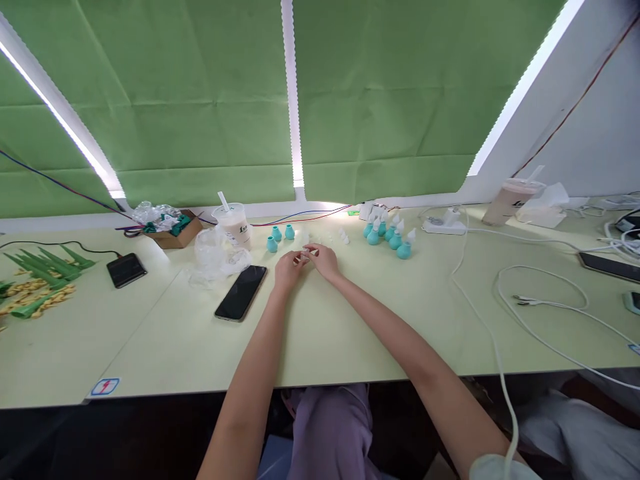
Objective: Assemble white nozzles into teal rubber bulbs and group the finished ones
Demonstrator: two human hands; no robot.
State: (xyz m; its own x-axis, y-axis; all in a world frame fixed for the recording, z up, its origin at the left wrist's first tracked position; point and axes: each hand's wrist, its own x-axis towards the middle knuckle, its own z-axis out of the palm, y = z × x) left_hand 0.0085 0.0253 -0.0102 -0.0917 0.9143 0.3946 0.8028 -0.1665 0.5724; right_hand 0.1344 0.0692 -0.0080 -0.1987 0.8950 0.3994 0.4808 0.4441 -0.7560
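My left hand (289, 270) and my right hand (323, 261) meet over the middle of the table, fingertips pinched together around a small whitish piece (305, 253). Its kind is too small to make out. Just beyond my left hand stand three small turquoise bottles (276, 233) without tops. Small white pieces (344, 235) lie on the table past my fingers. Several more turquoise bottles (404, 250), with white pointed tops, are grouped to the right of my right hand. A black phone (241, 293) lies left of my left forearm.
On the left are a lidded drink cup (235, 223), a clear plastic bag (215, 257), a cardboard box (177, 233), a black device (126, 270) and green artificial leaves (55, 267). To the right, a power strip (444, 225), white cables (485, 320) and another drink cup (510, 201).
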